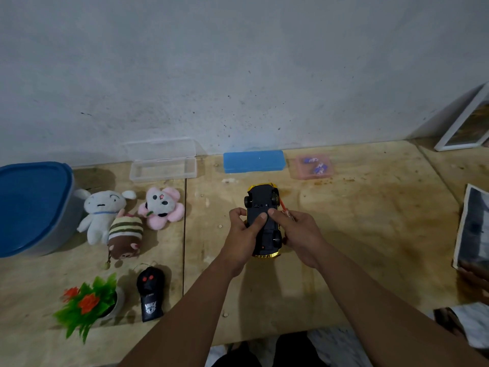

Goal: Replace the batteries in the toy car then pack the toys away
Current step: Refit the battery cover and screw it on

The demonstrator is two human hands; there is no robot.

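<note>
Between both hands (246,234), upturned toy car (263,221)

Plush toys (127,221) left of upturned car (263,221), boxes (254,161) behind.

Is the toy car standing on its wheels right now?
No, the toy car is turned belly-up, its black underside and wheels facing the camera, held between the left hand and right hand.

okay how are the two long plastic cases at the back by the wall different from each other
The clear case is see-through and colourless; the blue case is tinted blue. The clear case stands open, its lid leaning against the wall, while the blue case is shut. The clear case sits further left, behind the plush toys. Both are long, slim plastic boxes lying along the wall.
</note>
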